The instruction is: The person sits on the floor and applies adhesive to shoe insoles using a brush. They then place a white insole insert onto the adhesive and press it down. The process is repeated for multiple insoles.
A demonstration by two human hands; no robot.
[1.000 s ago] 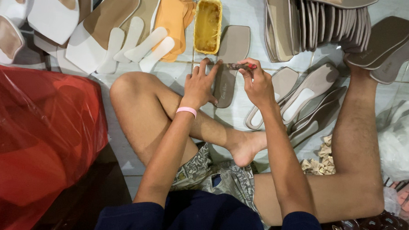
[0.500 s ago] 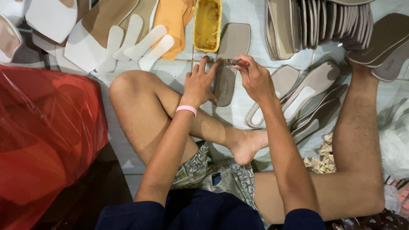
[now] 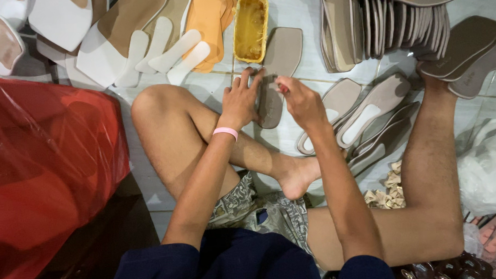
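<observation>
Both our hands had dropped lower toward the tiled floor (image 3: 304, 11) since the frame before, and the grey insole had come down with them to lie flat on the tiles. Beside our left knee bulged the red plastic bag (image 3: 46, 179), the biggest thing about us. Across the top right stood a packed row of grey insoles on edge (image 3: 387, 24), with two darker soles (image 3: 465, 52) just past our right shin. At the top left lay white and tan sole pieces (image 3: 112, 39) and an orange sole (image 3: 208, 17). Finished grey sandals (image 3: 368, 116) lay between our right hand and right leg. A yellow glue tray (image 3: 250, 26) sat just above our hands, touching the toe end of the grey insole (image 3: 281, 58) we worked on, which lay flat between the tray and our left shin. Our left hand (image 3: 241, 101), with a pink wristband (image 3: 224, 132), pressed spread fingers on the insole's left edge. Our right hand (image 3: 301, 99) was curled shut, pinching a small tool with a red tip (image 3: 282, 89) against the insole. Small tan scraps (image 3: 390, 189) lay by our right thigh.
</observation>
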